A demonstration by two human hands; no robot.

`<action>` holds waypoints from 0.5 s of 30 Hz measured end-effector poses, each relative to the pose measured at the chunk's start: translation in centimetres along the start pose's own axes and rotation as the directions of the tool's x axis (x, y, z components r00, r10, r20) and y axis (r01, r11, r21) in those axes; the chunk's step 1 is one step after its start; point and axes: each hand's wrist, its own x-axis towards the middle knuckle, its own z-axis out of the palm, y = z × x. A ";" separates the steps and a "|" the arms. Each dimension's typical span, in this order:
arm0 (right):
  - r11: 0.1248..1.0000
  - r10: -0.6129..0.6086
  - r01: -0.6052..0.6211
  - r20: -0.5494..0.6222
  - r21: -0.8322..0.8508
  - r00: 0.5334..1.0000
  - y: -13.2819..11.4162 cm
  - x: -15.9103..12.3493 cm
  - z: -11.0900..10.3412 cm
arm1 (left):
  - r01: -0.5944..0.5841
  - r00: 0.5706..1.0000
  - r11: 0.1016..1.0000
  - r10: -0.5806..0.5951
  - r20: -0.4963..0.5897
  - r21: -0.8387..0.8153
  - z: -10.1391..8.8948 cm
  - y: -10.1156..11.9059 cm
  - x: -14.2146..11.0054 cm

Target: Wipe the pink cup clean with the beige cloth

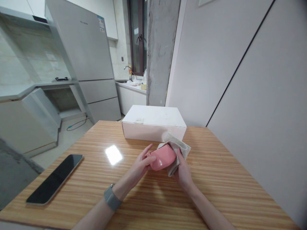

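A glossy pink case [163,157] with rounded corners is held above the table, between my two hands. My left hand [142,160] grips its left end, thumb on the near face and a finger stretched out behind. A grey cloth [177,144] is bunched around the right end of the case. My right hand [183,169] is closed on this cloth and presses it against the case. Part of the cloth hangs below the case. What the case contains, if anything, cannot be seen.
A white box [154,123] lies at the far side of the wood-grain table [227,179], just behind my hands. At the left edge lies a black phone [55,179]. A wall [259,105] runs along the right; a fridge [83,41] stands beyond the table.
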 end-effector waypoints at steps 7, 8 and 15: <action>0.997 0.058 -0.060 0.050 0.045 0.997 -0.9 -1.0 1.5 | -0.142 0.989 0.973 0.149 -0.024 0.181 -0.4 -0.1 -0.1; 0.998 0.051 -0.053 0.049 0.045 0.997 -0.8 -1.1 1.5 | -0.144 0.989 0.975 0.149 -0.013 0.169 -0.3 -0.1 -0.1; 0.990 -0.082 0.085 0.031 -0.114 0.996 -0.3 -1.8 0.9 | -0.156 0.982 0.973 0.171 -0.078 0.169 0.0 0.2 -0.1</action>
